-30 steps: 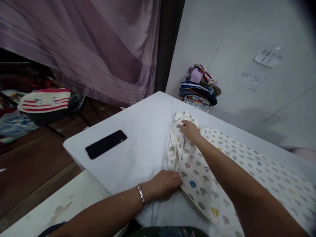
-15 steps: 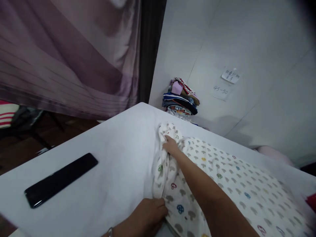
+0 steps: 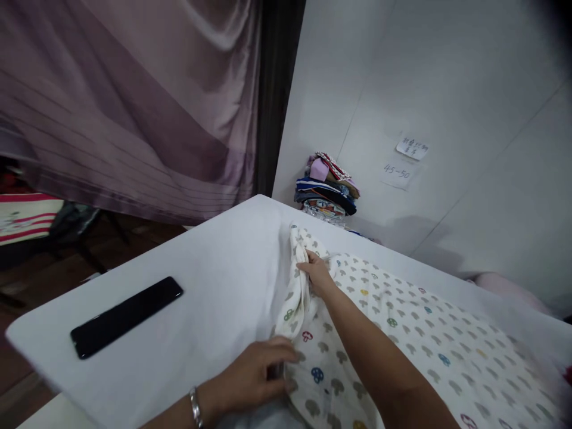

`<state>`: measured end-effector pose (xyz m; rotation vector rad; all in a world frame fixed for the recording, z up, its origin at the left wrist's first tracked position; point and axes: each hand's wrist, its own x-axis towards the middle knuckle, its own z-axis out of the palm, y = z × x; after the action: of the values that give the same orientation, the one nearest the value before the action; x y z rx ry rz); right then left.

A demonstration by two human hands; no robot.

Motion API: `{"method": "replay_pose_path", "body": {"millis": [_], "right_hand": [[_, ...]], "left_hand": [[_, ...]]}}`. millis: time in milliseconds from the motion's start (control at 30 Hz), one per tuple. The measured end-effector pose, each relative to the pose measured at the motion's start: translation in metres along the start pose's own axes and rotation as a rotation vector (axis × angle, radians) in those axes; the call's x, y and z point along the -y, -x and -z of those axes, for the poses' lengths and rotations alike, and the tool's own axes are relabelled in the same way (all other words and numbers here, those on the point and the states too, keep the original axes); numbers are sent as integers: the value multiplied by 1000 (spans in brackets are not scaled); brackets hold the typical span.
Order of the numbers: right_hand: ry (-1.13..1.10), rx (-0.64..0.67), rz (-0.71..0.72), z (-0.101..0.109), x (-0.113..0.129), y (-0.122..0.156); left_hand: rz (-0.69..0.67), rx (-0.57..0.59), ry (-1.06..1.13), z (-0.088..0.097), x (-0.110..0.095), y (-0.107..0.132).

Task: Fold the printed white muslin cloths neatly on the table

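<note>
A white cloth (image 3: 402,333) with a grey and coloured mushroom print lies spread over the right part of the white table. Its left edge is folded up into a loose, raised strip. At the far end of that strip, my right hand (image 3: 316,273) pinches the fabric between thumb and fingers. My left hand (image 3: 257,375), with a silver bracelet at the wrist, is at the near end of the fold. Its thumb and fingers are apart, with the fingertips at the cloth's edge, slightly blurred. I cannot tell whether the cloth is a garment.
A black phone (image 3: 127,316) lies on the white table (image 3: 214,262) at the left. Folded clothes (image 3: 326,187) are stacked by the wall, under paper notes (image 3: 404,161). A mauve curtain (image 3: 156,107) hangs behind, and a striped red and cream item (image 3: 29,217) is at far left.
My left hand has loosened from the cloth's near edge and its fingers have spread. My right hand keeps its pinch on the fold. The view has shifted slightly.
</note>
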<state>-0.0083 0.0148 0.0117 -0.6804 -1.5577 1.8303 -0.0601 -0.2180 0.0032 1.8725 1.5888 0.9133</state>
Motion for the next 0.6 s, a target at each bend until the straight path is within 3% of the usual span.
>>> {"method": "replay_pose_path", "body": {"millis": [67,167,233,367,467,600], "right_hand": [[49,26,11,-7,-5,3],[163,54,33,-21,-19,4],[222,72,55,-29,-29,2],[270,77,98,-37,-40,-2],[251,68,117,-35,-42,-2],[202,93,85,-31,-41,-2]], "left_hand": [[120,-221,196,16,6,-17],[424,-582,388,40,21,-56],[577,-661,585,49,32,-83],[683,-757,670,47,52,-117],[721,-830,697,39,63,-124],[674,-869,698,35,71,-125]]}}
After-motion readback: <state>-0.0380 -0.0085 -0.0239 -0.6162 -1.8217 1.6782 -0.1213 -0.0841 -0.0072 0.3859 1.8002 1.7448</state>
